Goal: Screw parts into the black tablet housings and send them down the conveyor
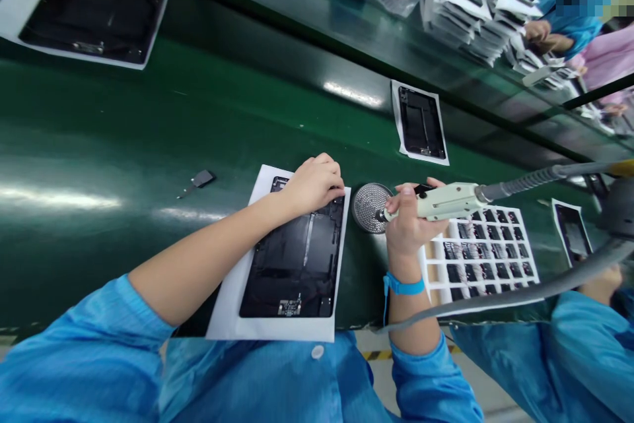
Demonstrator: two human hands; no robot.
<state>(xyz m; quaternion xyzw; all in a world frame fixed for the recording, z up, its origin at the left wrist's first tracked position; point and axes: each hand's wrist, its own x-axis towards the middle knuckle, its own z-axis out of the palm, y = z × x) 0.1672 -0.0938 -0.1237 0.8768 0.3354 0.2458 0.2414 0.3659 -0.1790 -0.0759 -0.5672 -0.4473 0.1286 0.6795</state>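
Observation:
My left hand (312,187) lies on the upper end of a black tablet-sized device housing (292,271), its fingers curled over the edge. The housing rests flat on a white sheet (232,304), with a small circuit board showing at its near end. My right hand (411,222) grips a cream electric screwdriver (446,202) with a grey hose, its tip pointing left, close to a round metal mesh dish (369,207). A blue strap circles my right wrist.
A white tray of black parts (490,251) lies right of my right hand. Other housings on sheets (421,123) ride the green conveyor belt (99,113). Beyond it, a co-worker's hand (537,30) is beside stacked housings (470,7). A small dark tool (198,180) lies left.

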